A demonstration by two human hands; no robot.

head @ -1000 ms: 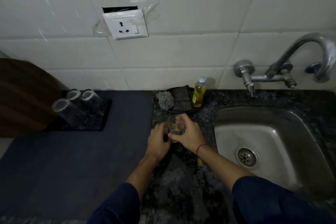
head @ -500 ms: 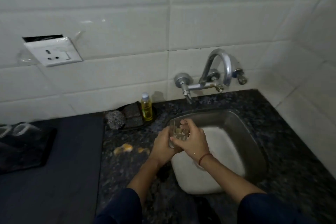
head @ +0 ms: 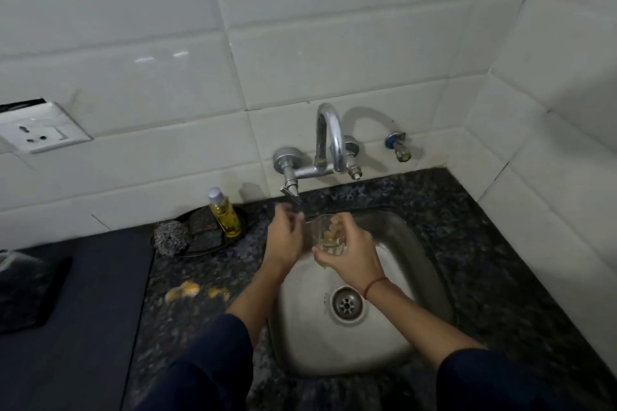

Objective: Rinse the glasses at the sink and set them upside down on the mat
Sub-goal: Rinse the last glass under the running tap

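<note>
Rinsing stage, head view. The right grip [head: 350, 253] is wrapped round the lower wall and base of a clear glass [head: 325, 232], which is held mouth-up and slightly tilted over the back left corner of the sink [head: 424, 277], just below and in front of the tap [head: 329, 140]. No water is visibly running. The left grip [head: 283, 237] is raised beside the glass with its fingers loosely curled at the tap lever [head: 291, 192]; motion blur hides whether it has hold of the lever. A yellowish tint shows near the base of the glass, possibly residue. The dark mat [head: 83, 310] lies along the left edge of the counter [head: 500, 260], well apart from the sink. A soap bottle [head: 224, 215] and a steel scourer [head: 172, 237] stand at the back edge of the counter, between mat and sink, and yellowish scraps [head: 187, 289] lie nearer the front. Handling note: the glass is judged rigid, light and brittle, and slippery once wet. A full wrap round the lower wall, as shown, is likely safer than a pinch at the thin rim, and the steel sink wall and tap spout are the likely knock hazards.
</note>
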